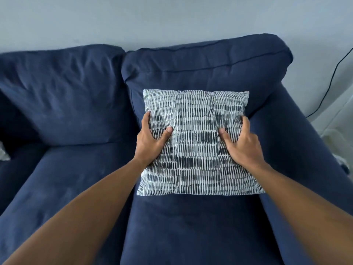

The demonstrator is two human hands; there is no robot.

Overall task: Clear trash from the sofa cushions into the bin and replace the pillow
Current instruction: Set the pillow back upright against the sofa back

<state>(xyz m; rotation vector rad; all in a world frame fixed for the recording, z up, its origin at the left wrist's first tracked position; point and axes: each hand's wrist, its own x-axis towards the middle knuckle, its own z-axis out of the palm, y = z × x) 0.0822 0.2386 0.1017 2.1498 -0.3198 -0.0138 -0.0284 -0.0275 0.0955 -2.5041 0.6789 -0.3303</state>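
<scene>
A square pillow [196,142] with a white and dark dashed pattern leans against the right back cushion of the navy sofa [76,104], its lower edge on the right seat cushion. My left hand [150,139] grips the pillow's left edge, thumb pressed into its front. My right hand [241,142] grips the right edge the same way. No trash and no bin show in this view.
The sofa's right armrest [305,150] runs beside the pillow. A corner of another patterned pillow [3,153] peeks in at the far left. A black cable [328,87] hangs down the pale wall at the right.
</scene>
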